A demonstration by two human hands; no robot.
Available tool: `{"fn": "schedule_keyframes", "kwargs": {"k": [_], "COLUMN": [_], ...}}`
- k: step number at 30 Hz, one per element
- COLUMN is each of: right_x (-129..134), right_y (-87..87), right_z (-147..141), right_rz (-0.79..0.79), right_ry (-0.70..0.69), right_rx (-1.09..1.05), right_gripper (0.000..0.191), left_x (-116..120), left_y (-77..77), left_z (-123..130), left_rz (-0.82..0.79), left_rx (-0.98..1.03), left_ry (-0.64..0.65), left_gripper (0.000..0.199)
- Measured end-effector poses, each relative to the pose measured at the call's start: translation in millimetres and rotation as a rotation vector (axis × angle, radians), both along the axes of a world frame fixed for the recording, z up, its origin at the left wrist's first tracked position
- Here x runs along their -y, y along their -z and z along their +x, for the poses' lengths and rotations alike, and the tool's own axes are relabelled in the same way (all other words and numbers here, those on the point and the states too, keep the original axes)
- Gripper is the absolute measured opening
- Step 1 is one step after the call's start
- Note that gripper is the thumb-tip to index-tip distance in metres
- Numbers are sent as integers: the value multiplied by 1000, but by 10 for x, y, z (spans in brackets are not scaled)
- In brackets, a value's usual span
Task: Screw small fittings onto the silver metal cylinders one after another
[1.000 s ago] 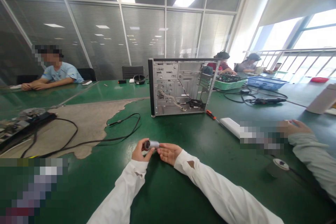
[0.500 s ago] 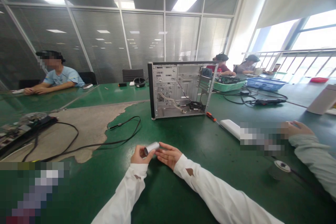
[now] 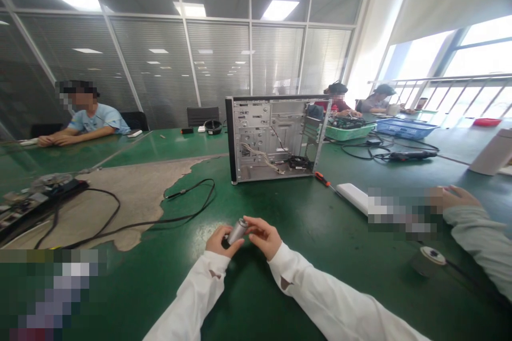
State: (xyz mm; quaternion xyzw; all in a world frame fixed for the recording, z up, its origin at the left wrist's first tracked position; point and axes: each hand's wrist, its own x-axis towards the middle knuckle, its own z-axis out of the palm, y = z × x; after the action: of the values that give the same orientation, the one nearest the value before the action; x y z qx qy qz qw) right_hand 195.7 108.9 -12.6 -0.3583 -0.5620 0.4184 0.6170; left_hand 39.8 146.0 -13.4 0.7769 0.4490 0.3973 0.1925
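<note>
A small silver metal cylinder [image 3: 237, 231] is held tilted above the green table, its round top end facing up and to the right. My left hand [image 3: 220, 242] is closed around its lower part, thumb in front. At the upper end, my right hand [image 3: 266, 237] has its curved fingers apart, with the index fingertip at the rim; I cannot tell how firmly it touches. Beyond both hands stands an open computer case [image 3: 276, 138], with a fan [image 3: 300, 162] and loose cables inside.
An orange-handled screwdriver [image 3: 322, 179] and a white bar [image 3: 354, 197] lie right of the case. A co-worker's hand [image 3: 460, 200] is at the right, near a round metal can [image 3: 429, 261]. Black cable [image 3: 188, 216] and circuit parts [image 3: 40, 197] lie left. Green [image 3: 352, 130] and blue baskets [image 3: 406, 128] stand behind.
The cylinder has been turned from lying nearly sideways to more upright, showing its top end. My right hand's fingers have curled in from a flatter, stretched pose.
</note>
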Motion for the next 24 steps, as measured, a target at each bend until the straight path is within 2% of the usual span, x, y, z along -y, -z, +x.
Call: {"fn": "schedule_keyframes", "kwargs": {"k": [4,9,13,17,20,24], "right_x": [107,146,109,36,-18,-26], "right_y": [-121,-173,-122,-9,72,97], "right_z": [4,-16,-25,-37,-49,-57], "right_rz": [85,91,31,-109,-197,-179], "right_ry": [44,45,18,38,65,59], "right_rx": [219,321,344,218,196,215], "right_gripper": [41,41,44,55,48,40], "left_x": [-44,-81,-112,-124,-116,-103], "left_y": [67,135,199,235,236,220], "left_z": [-1,-15,-14,-12,-14,-11], "left_rz": [78,111,87,74,82,93], "left_rx": [-12,-138,-263,-305,-319,-330], "left_ry": [96,132,102,91,82,47], "left_gripper": [24,28,35,36,36,34]}}
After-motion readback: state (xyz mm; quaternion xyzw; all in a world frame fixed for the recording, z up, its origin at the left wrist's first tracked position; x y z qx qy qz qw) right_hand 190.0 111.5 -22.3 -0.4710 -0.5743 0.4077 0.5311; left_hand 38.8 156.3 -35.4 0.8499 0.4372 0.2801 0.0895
